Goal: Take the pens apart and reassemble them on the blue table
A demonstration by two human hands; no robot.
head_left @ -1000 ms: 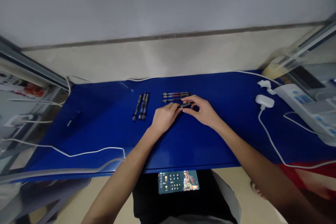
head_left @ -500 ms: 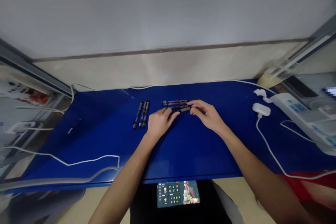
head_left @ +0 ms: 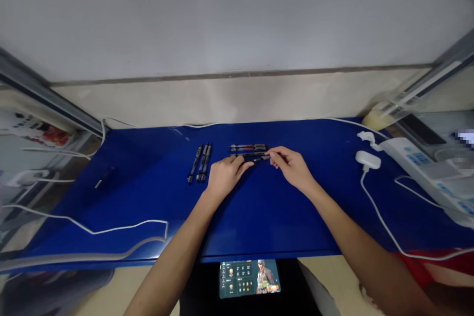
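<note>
A pale wall (head_left: 237, 19) fills the top of the frame above a blue tabletop (head_left: 252, 217). At the right edge lies a white power strip (head_left: 395, 148), with a white adapter (head_left: 368, 160) and a crumpled white scrap (head_left: 366, 136) near its end. Something yellowish (head_left: 377, 119) stands behind them. A white cable (head_left: 129, 227) crosses the lower left; a red-printed package (head_left: 55, 137) sits at the left edge. At bottom centre, a lit screen (head_left: 250, 279) shows a figure in a vest.

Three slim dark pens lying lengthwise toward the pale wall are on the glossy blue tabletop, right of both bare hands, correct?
Wrong side: the head view shows the three slim dark pens left, not right, of the left hand and right hand.
</note>
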